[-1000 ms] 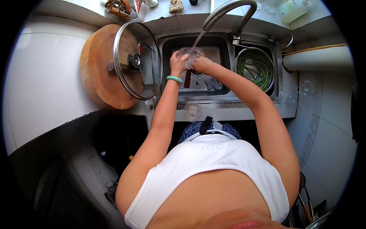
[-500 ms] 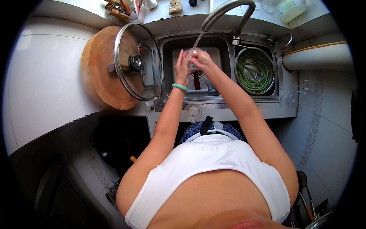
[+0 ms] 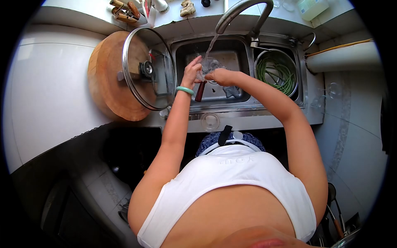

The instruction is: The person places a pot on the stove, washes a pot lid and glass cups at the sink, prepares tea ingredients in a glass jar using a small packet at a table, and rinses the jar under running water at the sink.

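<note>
From where I stand, rinsing looks to be the step in hand: water from the tap (image 3: 225, 20) falls onto a clear vessel (image 3: 211, 64) held over about the middle of the sink's left basin (image 3: 235, 53). The left hand (image 3: 191, 74) cups the vessel's left side, its upper finger stretched toward the basin's back edge. The right hand (image 3: 222, 77) is bent against the near right side, its fingers mostly hidden, so I can't tell whether it grips. A dark red handle (image 3: 200, 91) slants from just below the vessel toward the basin's front edge; whether the two are joined I can't make out. A clear dish (image 3: 210, 122) sits on the worktop's (image 3: 248, 122) front edge. Any turning of the vessel, I'd judge, calls for a steady left hold, since wet, smooth walls slip easily.
</note>
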Demonstrator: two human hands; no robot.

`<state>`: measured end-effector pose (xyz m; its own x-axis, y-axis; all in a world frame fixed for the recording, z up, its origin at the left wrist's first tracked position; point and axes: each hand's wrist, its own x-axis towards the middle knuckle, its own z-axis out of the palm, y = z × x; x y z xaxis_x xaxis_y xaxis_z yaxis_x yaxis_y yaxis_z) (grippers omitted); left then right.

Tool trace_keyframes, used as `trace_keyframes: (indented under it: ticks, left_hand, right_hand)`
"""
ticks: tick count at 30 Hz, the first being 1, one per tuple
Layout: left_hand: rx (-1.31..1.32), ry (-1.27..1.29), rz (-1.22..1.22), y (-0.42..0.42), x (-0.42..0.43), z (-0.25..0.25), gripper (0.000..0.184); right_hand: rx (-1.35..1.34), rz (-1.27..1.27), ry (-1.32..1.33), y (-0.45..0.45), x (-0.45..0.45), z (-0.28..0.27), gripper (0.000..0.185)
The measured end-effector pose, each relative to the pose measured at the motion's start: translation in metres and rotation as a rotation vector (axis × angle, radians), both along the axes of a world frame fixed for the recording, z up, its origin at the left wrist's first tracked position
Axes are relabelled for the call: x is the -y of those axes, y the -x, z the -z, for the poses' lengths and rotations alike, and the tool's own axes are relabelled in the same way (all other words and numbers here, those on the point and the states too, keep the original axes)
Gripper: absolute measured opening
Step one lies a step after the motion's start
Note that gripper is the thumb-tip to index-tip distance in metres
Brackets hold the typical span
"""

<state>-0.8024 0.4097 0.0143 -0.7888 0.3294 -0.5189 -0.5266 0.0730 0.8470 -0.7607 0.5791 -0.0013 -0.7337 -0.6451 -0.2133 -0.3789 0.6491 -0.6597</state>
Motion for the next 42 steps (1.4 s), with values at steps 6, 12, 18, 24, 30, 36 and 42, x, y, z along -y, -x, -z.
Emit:
trace_keyframes:
  ticks: [6,12,18,24,30,36,42]
  left_hand:
    - [0.1,0.11,0.172,0.012,-0.003,-0.011,0.043]
    - [0.112,0.189,0.15,0.018,-0.004,0.0,0.045]
    - [0.088,0.219,-0.064,0.004,0.0,0.028,0.047]
    - [-0.015,0.281,-0.164,-0.011,0.007,0.039,0.049]
    - [0.009,0.414,-0.247,-0.023,0.011,0.039,0.073]
    - [-0.18,0.602,-0.23,-0.032,0.015,0.049,0.073]
    - [-0.496,0.768,-0.247,-0.048,0.013,0.008,0.073]
  right_hand:
    - [-0.64,-0.285,-0.532,0.012,0.0,0.028,0.018]
    - [-0.36,-0.274,-0.491,0.022,0.009,0.027,0.018]
    - [-0.031,-0.219,-0.145,0.018,0.01,0.034,0.022]
    - [0.687,0.906,0.858,-0.007,-0.058,0.009,0.031]
    - [0.628,1.418,0.782,-0.009,-0.161,0.01,0.029]
    - [0.722,1.421,0.898,0.02,-0.197,-0.011,0.027]
    - [0.73,1.415,0.77,0.032,-0.197,-0.021,0.025]
